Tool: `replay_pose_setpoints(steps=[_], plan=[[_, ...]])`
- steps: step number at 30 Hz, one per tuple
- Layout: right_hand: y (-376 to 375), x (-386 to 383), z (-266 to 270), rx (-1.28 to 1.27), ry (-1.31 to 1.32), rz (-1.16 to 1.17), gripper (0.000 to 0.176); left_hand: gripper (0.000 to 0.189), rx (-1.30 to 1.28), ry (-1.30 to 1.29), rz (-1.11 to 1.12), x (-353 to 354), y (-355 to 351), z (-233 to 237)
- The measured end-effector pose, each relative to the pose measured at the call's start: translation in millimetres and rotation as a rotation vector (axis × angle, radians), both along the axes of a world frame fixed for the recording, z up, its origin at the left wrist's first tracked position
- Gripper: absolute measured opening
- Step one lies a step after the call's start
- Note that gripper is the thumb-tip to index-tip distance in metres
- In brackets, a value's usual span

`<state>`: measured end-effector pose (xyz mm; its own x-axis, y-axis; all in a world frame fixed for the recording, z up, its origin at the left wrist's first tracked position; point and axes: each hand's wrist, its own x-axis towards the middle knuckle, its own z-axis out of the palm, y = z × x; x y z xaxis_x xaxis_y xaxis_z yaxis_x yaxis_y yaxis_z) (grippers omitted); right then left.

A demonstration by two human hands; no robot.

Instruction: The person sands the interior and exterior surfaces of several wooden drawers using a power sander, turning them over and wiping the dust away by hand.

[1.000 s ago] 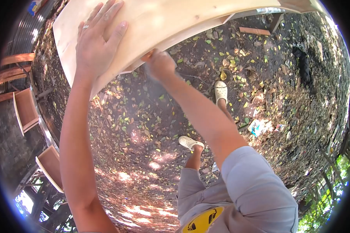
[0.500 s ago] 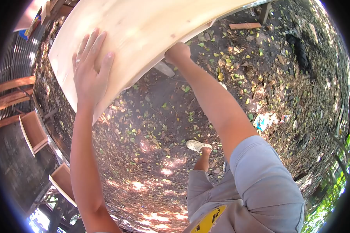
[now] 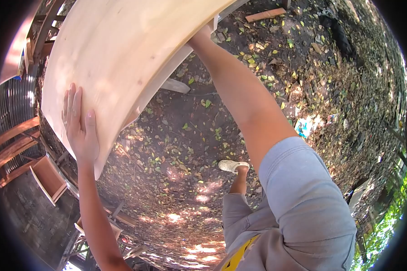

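Now the pale wooden panel (image 3: 122, 49) fills the upper left, tilted up and nearer than a second ago. Left hand (image 3: 79, 128) has slid down to its near corner: flat, fingers straight and together, gripping nothing. Right hand (image 3: 202, 37) reaches under the right edge, grip hidden. No container in view on the leaf-strewn ground (image 3: 181, 135).

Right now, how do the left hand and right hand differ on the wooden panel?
The left hand lies flat and open on the face of the wooden panel, near its lower corner; the right hand meets its edge farther along, mostly hidden beneath it. The left hand shows fully; the right hand's grip cannot be seen. Both touch the panel.
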<state>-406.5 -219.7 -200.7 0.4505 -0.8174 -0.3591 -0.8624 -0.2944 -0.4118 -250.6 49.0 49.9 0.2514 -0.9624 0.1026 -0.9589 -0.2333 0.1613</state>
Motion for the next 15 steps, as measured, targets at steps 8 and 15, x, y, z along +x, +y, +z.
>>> replay_pose_setpoints(steps=[8,15], plan=[[-8,11,-3,-0.051,-0.018,0.022,0.052,0.049,0.037,-0.028,0.002,-2,-4,3],[-7,-40,2,-0.223,0.000,0.159,0.054,0.051,0.093,-0.066,0.056,-5,-2,5]])
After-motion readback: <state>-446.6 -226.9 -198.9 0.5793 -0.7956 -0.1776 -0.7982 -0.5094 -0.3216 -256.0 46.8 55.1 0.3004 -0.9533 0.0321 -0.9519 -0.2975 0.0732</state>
